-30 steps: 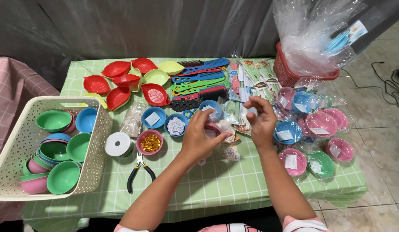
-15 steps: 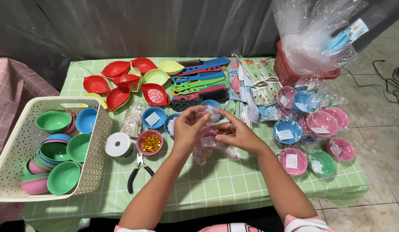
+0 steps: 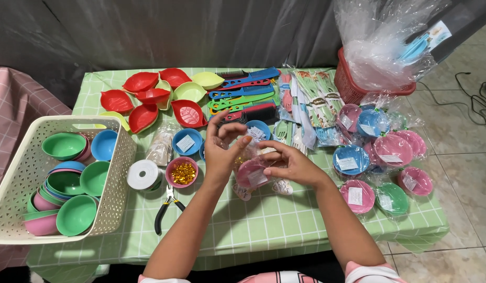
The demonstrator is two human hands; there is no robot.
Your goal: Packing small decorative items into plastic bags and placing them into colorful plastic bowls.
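Over the middle of the green checked table, both hands hold a pink bowl wrapped in clear plastic. My left hand grips the gathered plastic at the bowl's upper left, fingers partly spread. My right hand pinches the wrap on the bowl's right side. Just left of them stand a small pink bowl of gold beads, a white ribbon roll and black-handled pliers.
A cream basket of green, pink and blue bowls sits at the left. Red and yellow leaf dishes, coloured combs and packed cutlery lie at the back. Wrapped bowls fill the right; a red basket holds plastic bags.
My hands have come down and closer together over the wrapped pink bowl. My right hand, which was raised to the right, now pinches the wrap beside the bowl.
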